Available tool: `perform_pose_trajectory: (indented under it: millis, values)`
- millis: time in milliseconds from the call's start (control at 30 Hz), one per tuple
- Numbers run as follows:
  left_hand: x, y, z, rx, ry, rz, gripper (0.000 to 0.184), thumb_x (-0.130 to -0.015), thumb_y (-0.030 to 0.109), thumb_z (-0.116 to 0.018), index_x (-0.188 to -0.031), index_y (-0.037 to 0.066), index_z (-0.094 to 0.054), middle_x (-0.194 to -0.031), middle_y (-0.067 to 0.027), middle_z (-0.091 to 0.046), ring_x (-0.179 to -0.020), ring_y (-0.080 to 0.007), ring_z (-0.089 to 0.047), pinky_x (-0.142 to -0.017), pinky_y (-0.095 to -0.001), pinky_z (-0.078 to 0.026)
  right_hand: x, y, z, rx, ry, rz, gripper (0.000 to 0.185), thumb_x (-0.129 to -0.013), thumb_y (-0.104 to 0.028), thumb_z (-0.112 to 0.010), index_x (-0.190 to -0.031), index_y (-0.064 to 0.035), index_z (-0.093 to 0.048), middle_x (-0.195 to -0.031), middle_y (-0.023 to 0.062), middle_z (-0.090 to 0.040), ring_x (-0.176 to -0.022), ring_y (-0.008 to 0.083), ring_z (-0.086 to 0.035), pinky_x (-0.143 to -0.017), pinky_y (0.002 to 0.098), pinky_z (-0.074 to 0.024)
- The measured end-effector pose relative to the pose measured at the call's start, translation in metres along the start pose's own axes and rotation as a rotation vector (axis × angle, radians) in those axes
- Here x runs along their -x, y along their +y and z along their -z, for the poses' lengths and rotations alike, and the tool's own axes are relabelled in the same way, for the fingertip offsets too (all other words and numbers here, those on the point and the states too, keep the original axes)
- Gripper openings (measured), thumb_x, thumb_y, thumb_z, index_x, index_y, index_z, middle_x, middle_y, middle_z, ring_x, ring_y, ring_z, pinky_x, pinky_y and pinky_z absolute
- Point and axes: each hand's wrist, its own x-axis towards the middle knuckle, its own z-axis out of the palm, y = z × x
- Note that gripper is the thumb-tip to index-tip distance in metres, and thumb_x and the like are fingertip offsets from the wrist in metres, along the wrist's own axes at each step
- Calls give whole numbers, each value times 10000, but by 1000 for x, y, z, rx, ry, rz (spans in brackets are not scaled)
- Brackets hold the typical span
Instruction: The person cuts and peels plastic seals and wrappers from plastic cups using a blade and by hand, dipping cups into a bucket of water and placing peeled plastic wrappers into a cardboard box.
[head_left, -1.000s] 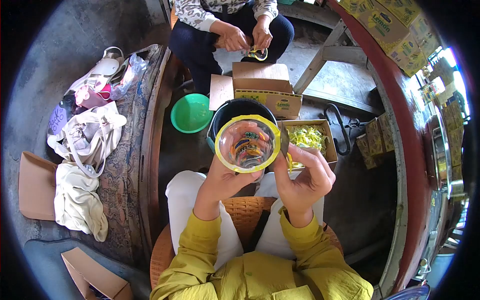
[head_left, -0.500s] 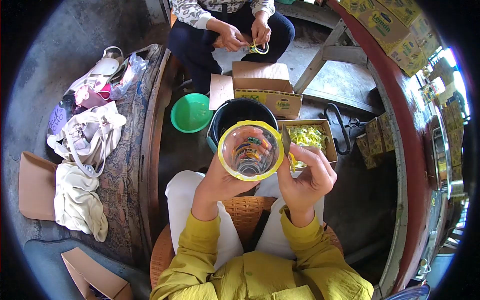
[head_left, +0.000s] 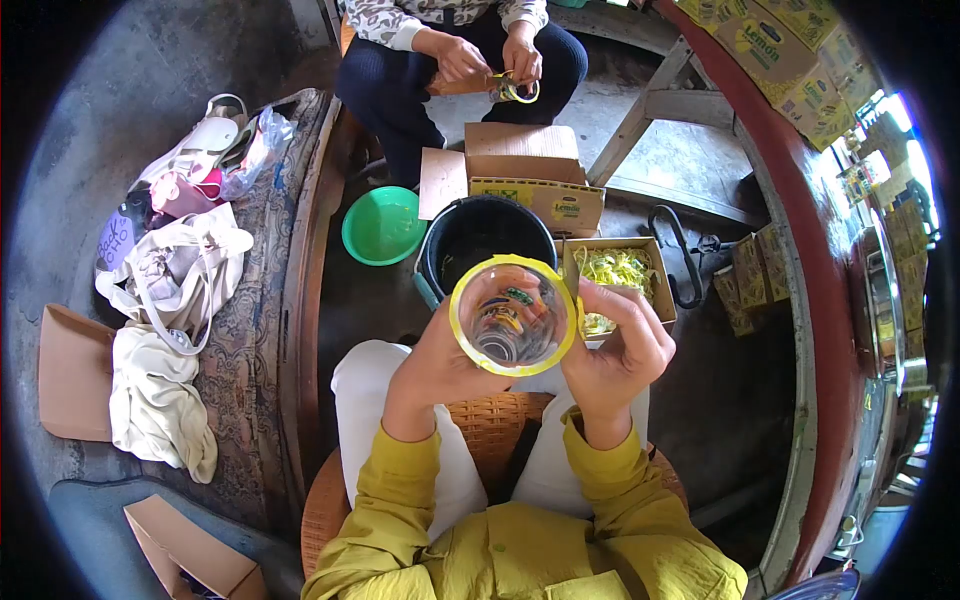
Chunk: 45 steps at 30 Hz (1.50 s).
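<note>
Your clear plastic cup (head_left: 513,318) is nearer you and further right than a second ago. Beyond it stands a dark bucket (head_left: 438,240), with a cardboard box (head_left: 665,295) of yellow strips (head_left: 615,267) just to its right. Your left hand (head_left: 437,362) grasps the cup's side; your right hand (head_left: 622,350) pinches a thin blade (head_left: 570,268) at the yellow rim (head_left: 517,261).

Left arm (head_left: 375,505): extended forward, covered by a long olive-yellow fabric sleeve; left wrist (head_left: 410,420) exposed beyond the cuff. Bare left hand (head_left: 440,365): curved in a closed grip, fingers mostly hidden. Right arm (head_left: 605,475): extended forward, sleeved identically; right wrist (head_left: 605,428) exposed. Bare right hand (head_left: 620,350): thumb pointing forward, index finger (head_left: 625,308) bent, both set in a pinch. Hands positioned close together ahead of the torso (head_left: 520,535).
</note>
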Motion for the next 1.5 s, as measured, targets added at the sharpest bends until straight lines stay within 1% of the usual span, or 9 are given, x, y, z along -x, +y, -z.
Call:
perform_pose_trajectory:
  millis: [233,467,667,767,867,967,1167,1267,1500]
  values:
    - [-2,0,-6,5,77,-26,755,-568,37,-746,-1203,45,-337,-1078,-83,-461,-967,-185,-499,-822,-297,-428,-1,0,-1,-62,38,-36,234,-583,67,-691,-799,-6,-639,-643,78,-598,-537,116,-568,-461,199,-419]
    - [2,-8,-5,49,165,-38,716,-596,52,-755,-1189,51,-354,-1121,-59,-408,-1033,-169,-452,-854,-296,-416,0,-4,-1,-116,33,-45,217,-592,76,-689,-788,4,-631,-645,85,-599,-537,125,-573,-473,200,-435]
    - [4,-3,-4,112,151,67,712,-584,44,-762,-1179,58,-370,-1108,-52,-405,-1025,-160,-448,-854,-286,-408,1,-3,-1,-78,36,-13,219,-590,62,-695,-792,1,-634,-648,87,-603,-546,128,-579,-480,201,-438]
    - [1,-2,-4,41,95,10,718,-575,39,-765,-1175,59,-372,-1095,-51,-411,-1018,-152,-449,-855,-278,-405,0,-2,0,-50,29,-9,228,-585,57,-695,-798,1,-637,-653,88,-606,-551,130,-581,-486,202,-441]
    - [5,-9,-2,-54,30,-89,852,-576,116,-793,-1278,74,-312,-1186,-77,-436,-1085,-197,-445,-887,-326,-414,-2,0,3,-100,4,-33,239,-577,57,-694,-803,0,-640,-664,87,-611,-554,129,-582,-488,201,-441]
    - [9,-10,1,8,3,-36,874,-572,99,-793,-1291,82,-295,-1209,-84,-419,-1089,-208,-443,-888,-334,-414,-3,2,6,-129,-31,-34,240,-574,58,-693,-801,-1,-640,-669,88,-612,-557,127,-582,-486,199,-438]
    - [9,-14,4,-26,-58,-112,866,-575,120,-789,-1288,83,-298,-1206,-94,-411,-1123,-226,-411,-885,-329,-417,-4,3,6,-146,-37,-43,241,-572,61,-691,-800,-5,-642,-662,81,-609,-550,114,-573,-479,190,-426]
    - [3,-10,-4,101,82,-17,767,-586,54,-750,-1212,51,-307,-1122,-76,-414,-1072,-177,-420,-896,-304,-378,-4,5,6,-111,-14,-48,245,-571,63,-691,-800,-8,-643,-659,77,-607,-550,110,-570,-475,187,-419]
    - [-4,-16,-4,74,100,-109,709,-663,21,-685,-1243,38,-279,-1166,-112,-402,-1121,-210,-397,-922,-325,-363,-3,7,1,-45,107,-15,245,-571,74,-697,-790,-18,-641,-630,73,-592,-518,100,-550,-468,186,-408]
